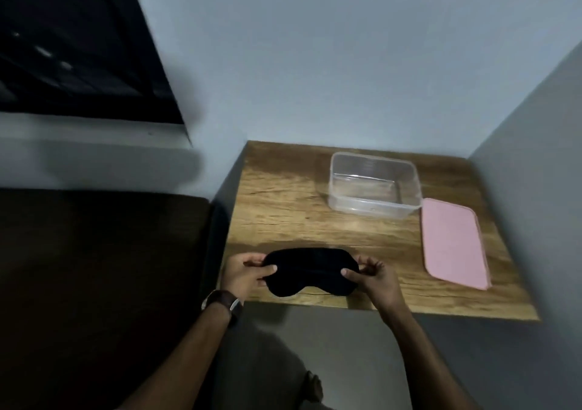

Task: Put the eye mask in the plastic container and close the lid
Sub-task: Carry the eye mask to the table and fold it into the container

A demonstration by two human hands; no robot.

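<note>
A black eye mask (310, 271) is held flat near the front edge of the wooden table (283, 208). My left hand (247, 272) pinches its left end and my right hand (370, 275) pinches its right end. The clear plastic container (374, 186) stands open and empty at the back of the table, well beyond the mask. Its pink lid (453, 242) lies flat on the table to the right of the container, touching its near right corner.
The table sits in a corner, with a grey wall behind and another wall close on the right. A dark brown surface (94, 268) lies to the left of the table. A dark window (72, 47) is at upper left.
</note>
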